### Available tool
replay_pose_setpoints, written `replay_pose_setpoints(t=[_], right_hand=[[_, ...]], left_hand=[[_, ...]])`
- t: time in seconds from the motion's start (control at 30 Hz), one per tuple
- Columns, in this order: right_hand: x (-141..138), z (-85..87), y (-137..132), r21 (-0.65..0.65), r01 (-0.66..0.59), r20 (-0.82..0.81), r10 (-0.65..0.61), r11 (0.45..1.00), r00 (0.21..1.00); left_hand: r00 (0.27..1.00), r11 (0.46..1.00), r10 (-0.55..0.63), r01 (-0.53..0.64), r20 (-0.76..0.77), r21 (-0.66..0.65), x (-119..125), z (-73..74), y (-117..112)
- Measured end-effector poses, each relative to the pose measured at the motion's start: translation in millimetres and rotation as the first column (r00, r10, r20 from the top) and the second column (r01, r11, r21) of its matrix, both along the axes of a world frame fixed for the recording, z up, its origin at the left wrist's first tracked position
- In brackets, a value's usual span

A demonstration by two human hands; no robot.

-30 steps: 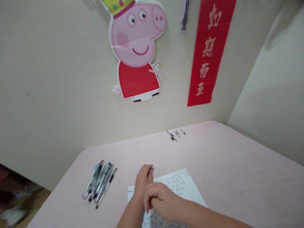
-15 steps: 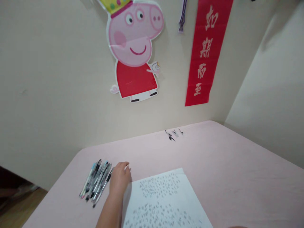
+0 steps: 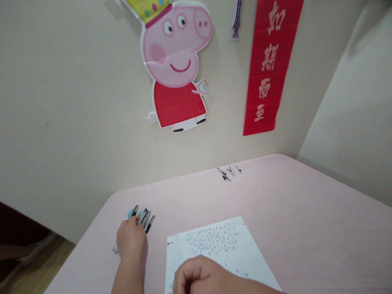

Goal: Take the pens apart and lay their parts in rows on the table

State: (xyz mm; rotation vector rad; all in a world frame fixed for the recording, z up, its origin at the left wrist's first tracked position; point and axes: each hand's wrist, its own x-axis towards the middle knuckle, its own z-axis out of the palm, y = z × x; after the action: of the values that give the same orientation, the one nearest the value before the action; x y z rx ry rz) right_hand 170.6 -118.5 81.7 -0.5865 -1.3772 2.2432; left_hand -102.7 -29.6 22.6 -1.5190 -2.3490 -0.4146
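Observation:
My left hand (image 3: 131, 241) lies on top of a bunch of several pens (image 3: 143, 216) at the left of the pink table (image 3: 290, 212); its fingers curl down over them and hide most of the pens. My right hand (image 3: 199, 279) rests at the bottom edge as a loose fist on a white sheet of paper (image 3: 220, 245) covered in handwriting. Something dark shows between its fingers, too small to name.
Small dark pen parts (image 3: 228, 173) lie near the table's far edge by the wall. A cartoon pig cutout (image 3: 176, 65) and a red banner with gold characters (image 3: 266, 65) hang on the wall. The table's left edge drops to the floor.
My left hand moved left from beside the paper onto the pens. My right hand, out of view half a second ago, is back on the paper's near end.

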Motion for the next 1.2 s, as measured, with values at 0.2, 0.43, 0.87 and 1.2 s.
replay_pose_setpoints(t=[0.2,0.43,0.87,1.2], right_hand=[[-14,-45.0,20,0.215,0.338,0.277,-0.389,0.916,0.878],[-11,-72.2,23,0.566,0.353,0.21,-0.544,0.745,0.812],[-10,-76.9,26,0.617,0.392,0.163,-0.598,0.682,0.785],[-11,-76.3,27,0.565,0.434,0.181,-0.619,0.702,0.764]], left_hand=[[0.998,1.0,0.015,-0.015,0.054,-0.001,0,-1.9,-1],[0.992,0.999,0.037,-0.033,0.124,-0.032,1,-2.8,1],[0.962,0.978,-0.194,0.175,0.191,0.112,27,20.1,8],[0.577,0.783,-0.611,0.539,0.541,0.31,135,7.5,5]])
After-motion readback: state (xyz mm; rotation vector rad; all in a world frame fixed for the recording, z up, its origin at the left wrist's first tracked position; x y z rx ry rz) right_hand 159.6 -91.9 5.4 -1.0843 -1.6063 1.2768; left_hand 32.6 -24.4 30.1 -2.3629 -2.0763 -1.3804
